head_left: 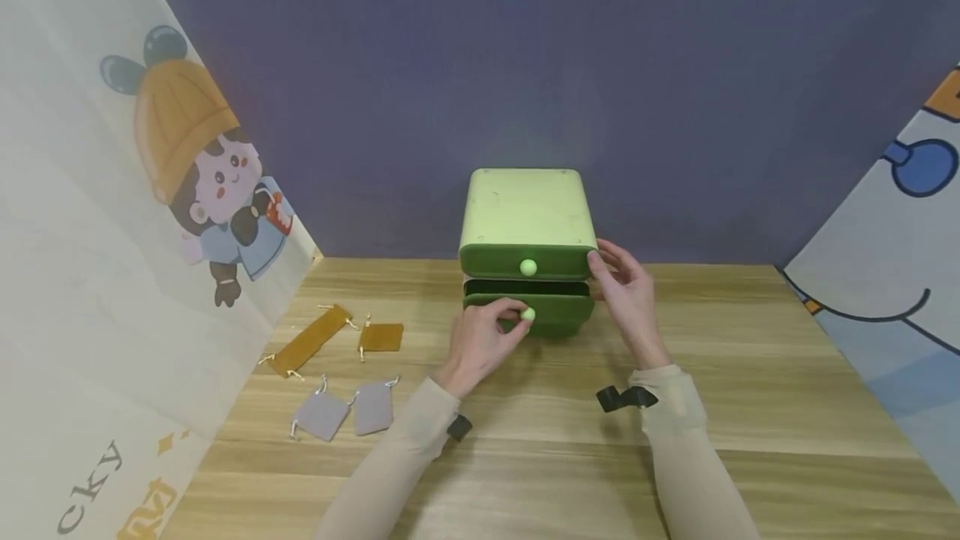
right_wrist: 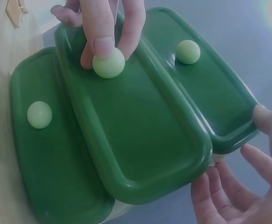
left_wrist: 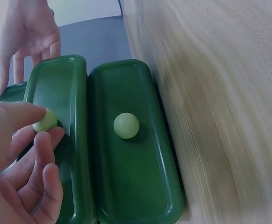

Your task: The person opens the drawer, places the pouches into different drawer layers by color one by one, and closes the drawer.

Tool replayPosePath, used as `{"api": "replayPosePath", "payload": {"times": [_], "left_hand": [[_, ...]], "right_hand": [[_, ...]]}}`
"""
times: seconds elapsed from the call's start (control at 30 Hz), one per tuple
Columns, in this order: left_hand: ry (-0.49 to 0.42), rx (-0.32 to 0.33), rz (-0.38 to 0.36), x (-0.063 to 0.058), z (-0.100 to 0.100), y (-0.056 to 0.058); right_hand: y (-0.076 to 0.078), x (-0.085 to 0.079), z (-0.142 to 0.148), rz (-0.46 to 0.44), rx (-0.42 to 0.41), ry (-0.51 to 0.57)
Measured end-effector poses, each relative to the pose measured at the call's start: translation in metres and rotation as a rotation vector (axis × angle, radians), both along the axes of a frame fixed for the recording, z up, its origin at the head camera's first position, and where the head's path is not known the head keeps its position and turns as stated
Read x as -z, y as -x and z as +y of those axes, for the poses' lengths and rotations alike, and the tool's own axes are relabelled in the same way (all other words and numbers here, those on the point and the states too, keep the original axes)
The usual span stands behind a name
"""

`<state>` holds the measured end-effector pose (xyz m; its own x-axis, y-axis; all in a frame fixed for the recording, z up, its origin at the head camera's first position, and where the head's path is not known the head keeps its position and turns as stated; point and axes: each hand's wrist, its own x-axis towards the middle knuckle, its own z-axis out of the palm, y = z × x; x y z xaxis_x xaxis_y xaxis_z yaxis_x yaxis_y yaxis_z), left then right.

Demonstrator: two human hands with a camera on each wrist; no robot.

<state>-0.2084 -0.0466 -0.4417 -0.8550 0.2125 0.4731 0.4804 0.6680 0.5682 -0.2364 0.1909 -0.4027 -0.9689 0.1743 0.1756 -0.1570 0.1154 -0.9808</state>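
Observation:
A small light-green cabinet (head_left: 528,205) with dark green drawer fronts stands against the back wall. Its middle drawer (head_left: 562,313) is pulled part way out, leaving a dark gap above its front. My left hand (head_left: 483,338) pinches the round pale-green knob (right_wrist: 110,66) of that drawer between thumb and fingers. At the cabinet's right side rests my right hand (head_left: 628,297), its thumb on the front corner of the top drawer (right_wrist: 211,88) and its fingers spread along the side. The bottom drawer (left_wrist: 136,179) sits further back than the middle one. The middle drawer's inside is hidden.
Left of the cabinet, two brown drawstring pouches (head_left: 311,342) and two grey drawstring pouches (head_left: 322,416) lie on the wooden table (head_left: 750,407). A dark blue wall (head_left: 675,90) rises behind, and printed panels (head_left: 67,215) border both sides.

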Motion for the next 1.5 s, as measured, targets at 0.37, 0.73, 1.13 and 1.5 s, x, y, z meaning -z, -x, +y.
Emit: {"api": "replayPosePath", "payload": {"times": [0.37, 0.73, 1.13, 1.5], "left_hand": [[0.026, 0.02, 0.008, -0.001, -0.001, -0.007], [0.036, -0.004, -0.007, -0.002, 0.0, -0.016], [0.028, 0.021, -0.015, -0.003, -0.001, -0.021], [0.033, 0.027, -0.023, -0.003, -0.001, -0.025]], "right_hand": [[0.001, -0.007, -0.001, -0.037, 0.009, 0.031], [0.001, -0.008, -0.006, 0.031, -0.023, 0.058], [0.001, -0.01, -0.003, 0.026, -0.048, 0.029], [0.001, -0.01, -0.001, 0.02, -0.054, 0.008]]}}
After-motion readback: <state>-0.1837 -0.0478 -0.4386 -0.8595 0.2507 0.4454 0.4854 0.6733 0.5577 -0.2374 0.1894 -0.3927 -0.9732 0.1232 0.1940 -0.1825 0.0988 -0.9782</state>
